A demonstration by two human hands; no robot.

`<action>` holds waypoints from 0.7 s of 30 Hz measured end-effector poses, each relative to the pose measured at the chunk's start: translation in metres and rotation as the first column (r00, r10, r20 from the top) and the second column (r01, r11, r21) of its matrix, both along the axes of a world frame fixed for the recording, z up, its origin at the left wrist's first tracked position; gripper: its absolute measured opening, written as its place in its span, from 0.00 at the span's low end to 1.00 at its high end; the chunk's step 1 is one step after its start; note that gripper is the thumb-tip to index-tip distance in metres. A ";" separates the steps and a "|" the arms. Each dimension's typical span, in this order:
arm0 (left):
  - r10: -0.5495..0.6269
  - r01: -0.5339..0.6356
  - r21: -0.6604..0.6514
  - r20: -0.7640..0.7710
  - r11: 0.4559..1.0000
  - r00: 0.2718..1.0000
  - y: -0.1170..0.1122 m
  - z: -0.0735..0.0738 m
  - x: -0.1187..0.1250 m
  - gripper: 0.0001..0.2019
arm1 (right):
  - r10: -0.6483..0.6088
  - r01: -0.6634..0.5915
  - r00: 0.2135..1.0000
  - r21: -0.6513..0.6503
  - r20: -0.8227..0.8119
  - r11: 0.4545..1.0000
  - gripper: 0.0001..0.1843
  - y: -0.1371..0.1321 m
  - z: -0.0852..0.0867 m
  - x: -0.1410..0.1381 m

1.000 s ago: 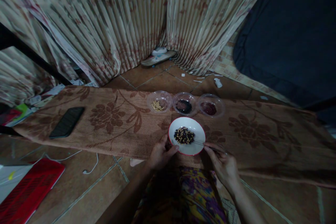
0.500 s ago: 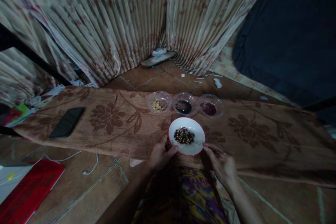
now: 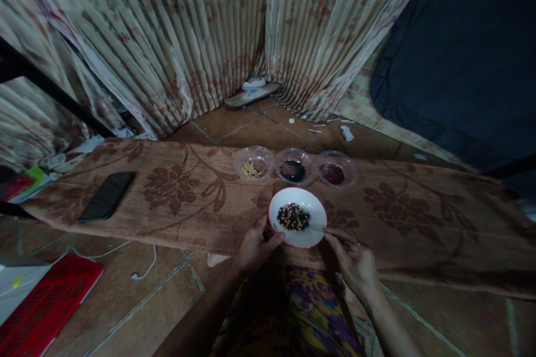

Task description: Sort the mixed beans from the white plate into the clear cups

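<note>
A white bowl (image 3: 316,209) with a red rim stands on the cloth-covered bench, holding a mixed heap of dark and yellow beans (image 3: 293,216). My left hand (image 3: 256,245) is closed on the bowl's left rim, its thumb over the near edge. In my right hand (image 3: 355,259) is a thin metal utensil (image 3: 316,228), pinched at the bowl's right side; its far end reaches the beans and its exact kind is unclear. Behind the bowl three joined clear plastic cups hold yellow beans (image 3: 250,170), black beans (image 3: 296,169) and dark red beans (image 3: 334,174).
A dark phone (image 3: 107,196) lies on the left of the brown patterned cloth (image 3: 201,201). Beyond the bench are a skateboard (image 3: 253,93), small white litter and striped curtains (image 3: 209,28). A red crate-like object (image 3: 54,301) and a white cable are on the floor at left.
The beans in the bowl have shifted slightly around the utensil's end. Both hands and the bowl stay almost where they were.
</note>
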State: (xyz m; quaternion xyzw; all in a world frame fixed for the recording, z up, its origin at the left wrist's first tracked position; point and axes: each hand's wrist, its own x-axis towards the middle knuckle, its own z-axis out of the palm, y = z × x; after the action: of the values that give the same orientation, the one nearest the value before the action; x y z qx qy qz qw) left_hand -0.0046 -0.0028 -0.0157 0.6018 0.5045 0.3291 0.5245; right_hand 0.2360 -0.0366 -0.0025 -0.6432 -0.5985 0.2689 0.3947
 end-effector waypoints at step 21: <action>0.006 -0.006 -0.013 0.029 1.000 1.000 0.000 0.003 0.001 0.26 | -0.065 0.065 0.997 0.008 -0.047 0.998 0.16 -0.002 0.005 -0.001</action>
State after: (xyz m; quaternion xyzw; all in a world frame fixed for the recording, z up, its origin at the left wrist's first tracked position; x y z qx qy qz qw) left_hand -0.0035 -0.0025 -0.0125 0.5920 0.5007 0.3361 0.5347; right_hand 0.2347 -0.0384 0.0021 -0.6540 -0.5691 0.2681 0.4202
